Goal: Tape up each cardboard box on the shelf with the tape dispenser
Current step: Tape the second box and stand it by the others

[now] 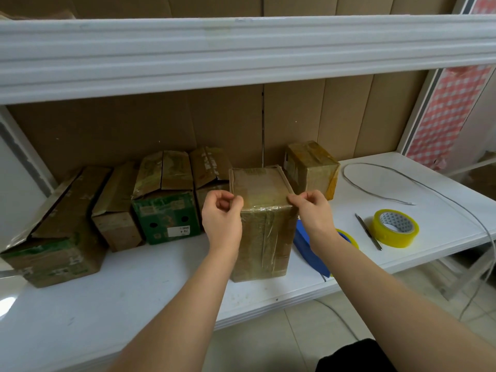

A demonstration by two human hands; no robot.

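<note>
Right now I have both hands up at the near top edge of the tall cardboard box [261,232], which stands upright at the front of the white shelf [134,304], pulled forward from the row so I can reach its top. My left hand [221,216] has its fingers [236,202] curled in a pinch at the box's left top corner, and my right hand [312,210] pinches at the right top corner; I judge I am holding a clear strip of tape down across that edge, though the tape itself is too glossy and thin to make out surely. The tape dispenser [311,251], blue, lies on the shelf just beside the box on its right, partly hidden behind my right forearm, set down so both hands are free for smoothing. A yellow tape roll [394,228] sits farther right with a slim knife [369,232] between it and the dispenser, and a loose grey cable [375,189] loops behind them. To the left, four boxes [112,208] lean together with flaps gaping, the green one [166,218] nearest my left hand; another small taped box [311,167] sits behind on the right. Room is tight on the left, where the neighbouring box nearly touches mine, so I would turn the box toward the front lip, which has open shelf, minding the upper shelf rail [241,55] overhead when lifting.
</note>
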